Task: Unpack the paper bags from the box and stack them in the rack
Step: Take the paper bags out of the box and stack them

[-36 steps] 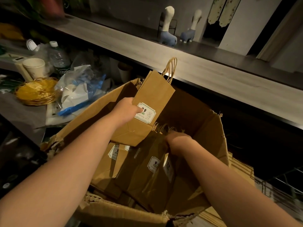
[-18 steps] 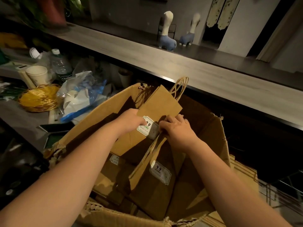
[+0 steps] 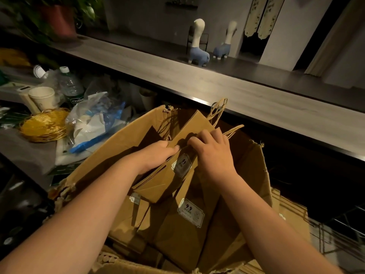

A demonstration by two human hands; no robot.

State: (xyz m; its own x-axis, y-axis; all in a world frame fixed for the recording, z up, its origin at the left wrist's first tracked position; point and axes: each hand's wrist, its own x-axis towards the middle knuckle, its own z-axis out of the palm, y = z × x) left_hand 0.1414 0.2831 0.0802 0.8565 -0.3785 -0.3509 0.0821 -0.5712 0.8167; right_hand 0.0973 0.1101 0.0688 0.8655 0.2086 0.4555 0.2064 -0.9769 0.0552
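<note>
paper bags (image 3: 189, 230) lie in the box (image 3: 110, 155), basket (image 3: 44, 126) left.

Box mouth: both hands are occupying the open top of the cardboard box (image 3: 102, 155), among upright paper bags (image 3: 185, 230).
Far side: the table (image 3: 256, 99) edge is overhanging the box.
Left: plastic wrapping (image 3: 92, 123) and wire basket (image 3: 43, 125) are crowding the surface.
Right: wire rack (image 3: 339, 234) is standing beside the box.
</note>
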